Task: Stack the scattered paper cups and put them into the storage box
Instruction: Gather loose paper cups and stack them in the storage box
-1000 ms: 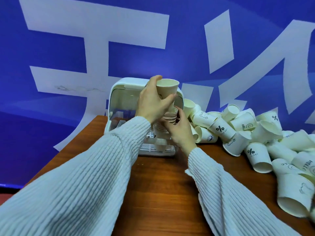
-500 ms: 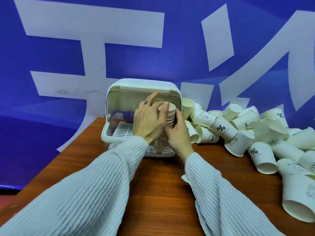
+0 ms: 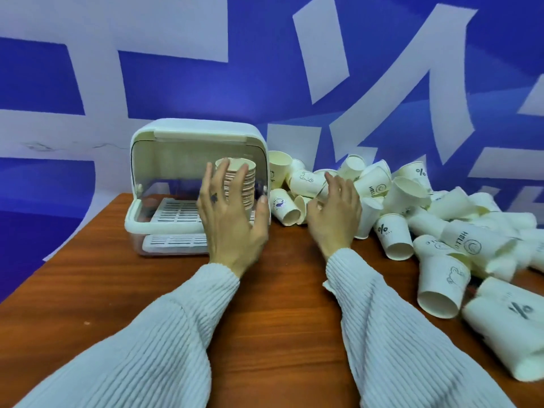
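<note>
Dozens of loose paper cups (image 3: 394,231) lie heaped on the table (image 3: 279,304) right of the storage box (image 3: 164,178), where a stack (image 3: 238,184) stands; left hand (image 3: 232,222) spread by it, right hand (image 3: 335,213) relaxed, empty – light, crushable, so probably best gripped mid-wall, gently – rims dent

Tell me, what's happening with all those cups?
A person is tidying paper cups into a white storage box on a table. A stack stands upright inside the open box. The left hand is open, spread just in front of the stack. The right hand is open too, reaching toward the loose cups piled on the right. Many cups are not stacked yet.
</note>
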Available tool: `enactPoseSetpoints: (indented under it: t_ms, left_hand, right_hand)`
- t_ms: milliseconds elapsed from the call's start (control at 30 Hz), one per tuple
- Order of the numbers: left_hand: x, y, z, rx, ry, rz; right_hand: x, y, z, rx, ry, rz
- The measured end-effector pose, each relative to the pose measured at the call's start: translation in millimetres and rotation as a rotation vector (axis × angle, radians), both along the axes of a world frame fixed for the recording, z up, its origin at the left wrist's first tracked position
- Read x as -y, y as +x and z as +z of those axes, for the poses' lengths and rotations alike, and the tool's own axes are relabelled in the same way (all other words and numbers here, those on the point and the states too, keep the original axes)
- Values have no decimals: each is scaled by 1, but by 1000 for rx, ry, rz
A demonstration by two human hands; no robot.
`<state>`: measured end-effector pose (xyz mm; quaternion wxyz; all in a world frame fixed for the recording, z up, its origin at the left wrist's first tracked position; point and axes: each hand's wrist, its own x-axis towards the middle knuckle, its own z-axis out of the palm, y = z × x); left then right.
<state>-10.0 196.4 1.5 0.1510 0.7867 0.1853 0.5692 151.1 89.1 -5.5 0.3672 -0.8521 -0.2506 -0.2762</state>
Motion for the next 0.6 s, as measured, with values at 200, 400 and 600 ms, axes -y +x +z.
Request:
enactPoseSetpoints:
  t_ms: [200, 400, 600]
  left_hand:
    - [30, 4, -34, -206, 171, -238]
    - [29, 0, -36, -251, -82, -412]
    - [28, 0, -31, -193, -584, -592]
  right_hand:
    - [21, 48, -25, 77, -294, -184]
    - [20, 17, -11, 55, 131, -83]
    - [16, -38, -19, -56, 392, 525]
